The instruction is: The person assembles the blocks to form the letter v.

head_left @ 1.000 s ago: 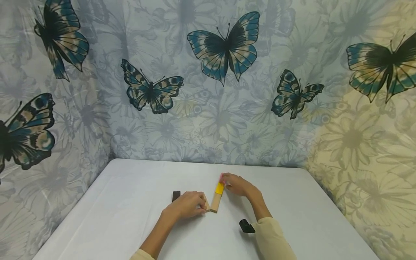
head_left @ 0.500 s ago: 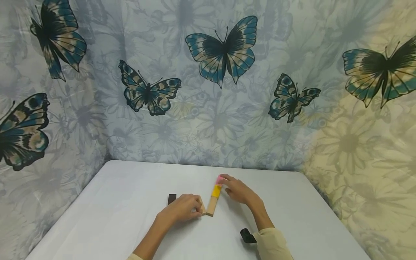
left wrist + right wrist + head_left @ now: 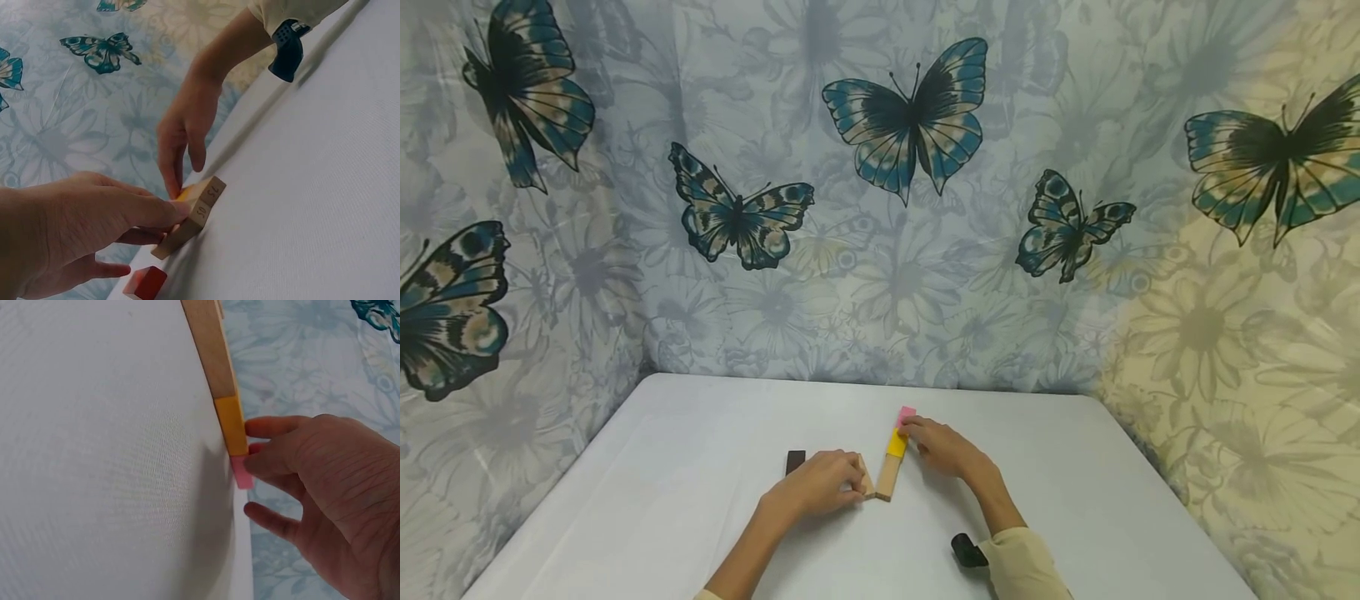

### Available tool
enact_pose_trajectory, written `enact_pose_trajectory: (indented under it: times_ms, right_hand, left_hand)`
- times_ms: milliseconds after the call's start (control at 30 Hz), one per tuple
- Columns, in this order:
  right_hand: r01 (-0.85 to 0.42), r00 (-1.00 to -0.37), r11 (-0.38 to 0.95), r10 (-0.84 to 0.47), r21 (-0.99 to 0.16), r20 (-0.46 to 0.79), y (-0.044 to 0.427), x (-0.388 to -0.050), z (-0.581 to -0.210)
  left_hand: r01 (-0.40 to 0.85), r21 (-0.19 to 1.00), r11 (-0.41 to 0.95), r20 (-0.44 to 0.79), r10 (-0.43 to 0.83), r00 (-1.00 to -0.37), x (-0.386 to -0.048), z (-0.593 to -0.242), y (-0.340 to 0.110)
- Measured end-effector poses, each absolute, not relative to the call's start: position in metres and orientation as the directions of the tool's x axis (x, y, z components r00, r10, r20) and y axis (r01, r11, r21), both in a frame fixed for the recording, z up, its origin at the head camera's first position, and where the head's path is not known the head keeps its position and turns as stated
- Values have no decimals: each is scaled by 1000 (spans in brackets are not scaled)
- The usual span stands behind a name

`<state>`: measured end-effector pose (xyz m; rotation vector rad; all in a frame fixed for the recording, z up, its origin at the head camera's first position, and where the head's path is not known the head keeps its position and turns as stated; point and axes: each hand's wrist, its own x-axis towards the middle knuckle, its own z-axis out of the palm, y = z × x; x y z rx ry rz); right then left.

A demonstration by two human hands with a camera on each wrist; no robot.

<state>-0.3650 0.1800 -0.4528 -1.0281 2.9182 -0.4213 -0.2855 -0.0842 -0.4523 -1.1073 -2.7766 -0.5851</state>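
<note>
Two plain wooden blocks meet in a V on the white table. My left hand (image 3: 827,482) pinches the left wooden block (image 3: 181,235) between thumb and fingers; its end bears printed digits. The right wooden block (image 3: 887,478) continues into a yellow block (image 3: 232,425) and then a pink block (image 3: 240,474), all in one line. At the seam of those two coloured blocks is my right hand (image 3: 947,448), its thumb over the pink one and its index fingertip beside the yellow one. What the other right fingers touch is partly hidden.
A dark brown block (image 3: 795,461) lies just behind my left hand. In the left wrist view a red block (image 3: 147,284) sits below that hand's fingers. The white table (image 3: 647,500) ends at a butterfly-patterned cloth wall (image 3: 910,275). A black device (image 3: 967,551) sits at my right sleeve.
My right fingers have slid from the pink block's far end back toward the yellow block, uncovering the pink end. The left hand keeps its hold. The head view has shifted slightly.
</note>
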Motion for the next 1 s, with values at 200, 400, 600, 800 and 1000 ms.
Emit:
enact_pose_trajectory:
  times_ms: [200, 400, 600, 800, 1000]
  right_hand:
    - [-603, -787, 748, -614, -276, 56, 181, -366, -452]
    - [-597, -791, 750, -610, -286, 52, 181, -367, -454]
    - [-593, -791, 748, -610, -297, 44, 180, -367, -454]
    - [-592, -793, 752, -608, -290, 44, 180, -368, -452]
    - [-594, -791, 748, -611, -297, 43, 179, -367, -451]
  left_hand:
    - [685, 273, 675, 230, 646, -728, -285, -451, -83]
    - [701, 221, 678, 235, 661, -713, -282, -448, -82]
    - [690, 201, 695, 208, 658, -723, -281, -448, -82]
    - [669, 190, 719, 158, 650, -744, -280, -441, -83]
    - [641, 250, 726, 145, 626, -766, -284, -427, -98]
